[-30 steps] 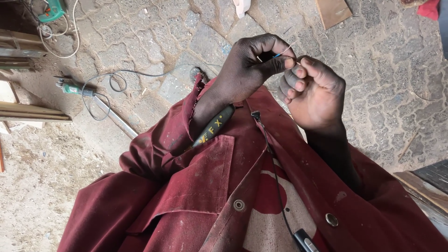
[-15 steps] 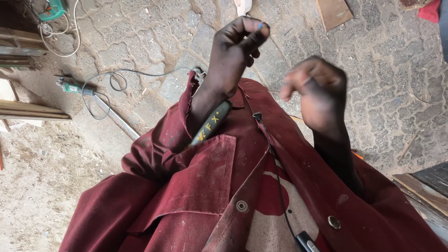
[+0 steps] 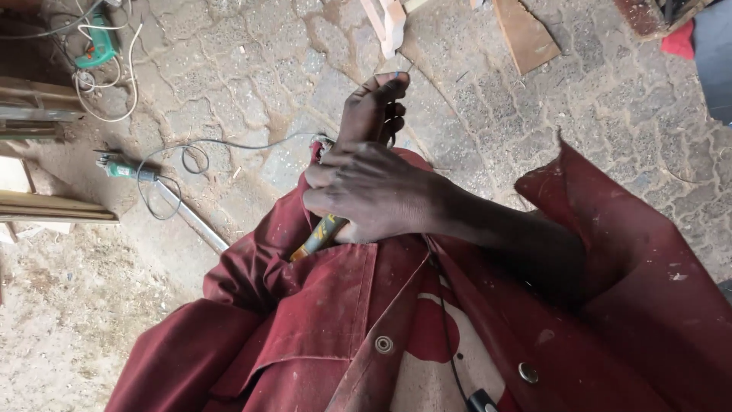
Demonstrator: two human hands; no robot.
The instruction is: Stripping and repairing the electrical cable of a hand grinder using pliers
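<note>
My left hand is raised over the stone paving, its fingertips pinched together on what looks like a thin dark wire. Its wrist comes out of a dusty maroon coat sleeve. My right hand reaches across my chest from the right and curls its fingers around a tool with a yellow and black handle, which is tucked against the left sleeve. Only a short part of the handle shows. A thin black cord runs down the coat front to a small dark plug.
On the paving to the left lie a small green tool with a black cable, a green power tool with a white cable and wooden slats. A brown board, a pale wooden piece and a red cloth lie farther off.
My right hand has left the left hand's fingertips and swung down and left onto the yellow-handled tool. My left hand has lifted and stretched away from my body.
</note>
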